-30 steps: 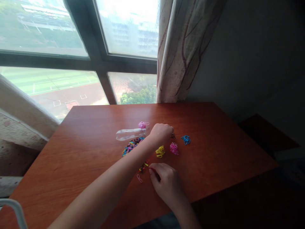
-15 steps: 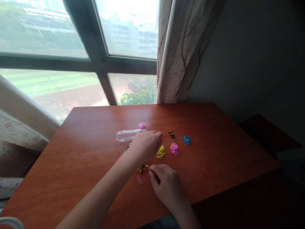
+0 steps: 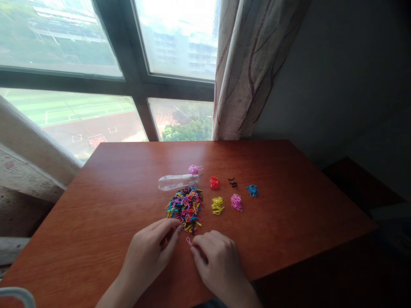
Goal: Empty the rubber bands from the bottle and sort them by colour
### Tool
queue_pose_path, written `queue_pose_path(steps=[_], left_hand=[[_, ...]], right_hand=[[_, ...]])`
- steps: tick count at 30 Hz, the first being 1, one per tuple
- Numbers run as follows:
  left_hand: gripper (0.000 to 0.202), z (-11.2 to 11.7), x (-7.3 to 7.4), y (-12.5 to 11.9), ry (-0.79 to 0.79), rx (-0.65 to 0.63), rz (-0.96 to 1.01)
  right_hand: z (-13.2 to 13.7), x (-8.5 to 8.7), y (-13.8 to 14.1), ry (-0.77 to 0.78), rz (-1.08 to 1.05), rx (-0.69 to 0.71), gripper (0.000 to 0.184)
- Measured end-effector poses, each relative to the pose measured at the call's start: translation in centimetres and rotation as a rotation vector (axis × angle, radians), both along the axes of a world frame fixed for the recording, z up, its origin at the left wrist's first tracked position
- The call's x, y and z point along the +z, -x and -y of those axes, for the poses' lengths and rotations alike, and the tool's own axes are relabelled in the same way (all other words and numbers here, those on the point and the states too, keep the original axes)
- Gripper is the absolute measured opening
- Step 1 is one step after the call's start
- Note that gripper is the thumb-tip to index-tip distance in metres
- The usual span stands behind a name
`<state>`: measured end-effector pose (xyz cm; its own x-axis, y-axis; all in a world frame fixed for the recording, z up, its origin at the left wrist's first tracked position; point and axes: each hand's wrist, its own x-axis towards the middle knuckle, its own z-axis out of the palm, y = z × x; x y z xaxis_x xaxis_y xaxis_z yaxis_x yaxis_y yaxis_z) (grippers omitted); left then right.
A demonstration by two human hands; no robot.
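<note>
A mixed pile of small coloured rubber bands (image 3: 185, 206) lies mid-table. Beyond it sit small sorted heaps: red (image 3: 214, 183), yellow (image 3: 217, 205), pink (image 3: 236, 202), black (image 3: 233, 183) and blue (image 3: 252, 191). A clear plastic bottle (image 3: 176, 181) with a pink cap (image 3: 194, 169) lies on its side behind the pile. My left hand (image 3: 148, 254) rests near the pile's front edge, fingers curled, fingertips by the bands. My right hand (image 3: 215, 260) is beside it, fingers pinched at a single pink band (image 3: 189, 241) on the table.
The reddish wooden table (image 3: 105, 201) stands against a window with a patterned curtain (image 3: 247, 68) at the right. A dark wall and a lower dark surface (image 3: 362, 179) lie to the right. A pale curved object (image 3: 16, 295) shows at the bottom left corner.
My left hand has drawn back from the far heaps to the near edge of the mixed pile. A red heap now shows where the hand was. My right hand shifted slightly left.
</note>
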<state>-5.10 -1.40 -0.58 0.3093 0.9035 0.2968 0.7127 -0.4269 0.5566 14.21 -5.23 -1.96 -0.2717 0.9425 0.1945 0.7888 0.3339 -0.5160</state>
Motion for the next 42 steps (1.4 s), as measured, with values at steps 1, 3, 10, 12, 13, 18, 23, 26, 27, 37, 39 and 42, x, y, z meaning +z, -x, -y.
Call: queue_pose_path(steps=[1, 3, 10, 12, 13, 18, 23, 26, 27, 37, 39, 42], left_hand=[[0.014, 0.1, -0.2, 0.2, -0.01, -0.003, 0.01], [0.013, 0.3, -0.6, 0.4, -0.022, -0.009, 0.015], [0.014, 0.3, -1.0, 0.0, -0.032, -0.029, 0.011], [0.014, 0.3, -1.0, -0.2, -0.039, -0.032, -0.003], [0.015, 0.4, -1.0, -0.2, -0.042, -0.033, -0.006], [0.014, 0.4, -1.0, -0.1, -0.058, -0.031, 0.009], [0.014, 0.5, -1.0, -0.1, -0.05, -0.035, -0.005], [0.014, 0.5, -1.1, -0.2, -0.056, -0.04, -0.01], [0.014, 0.6, -1.1, -0.2, -0.056, -0.043, -0.011], [0.013, 0.6, -1.1, -0.3, -0.078, -0.061, -0.041], [0.013, 0.5, -1.2, -0.2, -0.085, -0.068, -0.043], [0.014, 0.5, -1.2, -0.2, -0.106, -0.076, -0.043]], right_hand=[[0.0, 0.0, 0.0, -0.008, 0.007, 0.0, 0.014], [-0.1, -0.1, 0.0, -0.014, 0.01, 0.0, 0.016], [0.1, -0.4, 0.1, -0.012, 0.0, -0.002, 0.014], [0.1, -0.5, 0.2, -0.021, -0.004, 0.003, 0.013], [0.1, -0.5, 0.3, -0.026, -0.006, 0.002, 0.013], [0.1, -0.6, 0.4, -0.043, -0.07, -0.02, 0.016], [-0.4, -0.7, -2.2, -0.049, -0.168, -0.109, 0.018], [-1.2, -1.0, -5.4, -0.067, -0.212, -0.27, 0.019], [-1.5, -1.1, -6.5, -0.071, -0.211, -0.329, 0.02], [-3.6, -1.7, -10.6, -0.07, 0.001, -0.666, 0.02], [-3.9, -1.6, -10.3, -0.056, 0.002, -0.681, 0.02], [-4.1, -1.5, -10.1, -0.025, -0.01, -0.686, 0.022]])
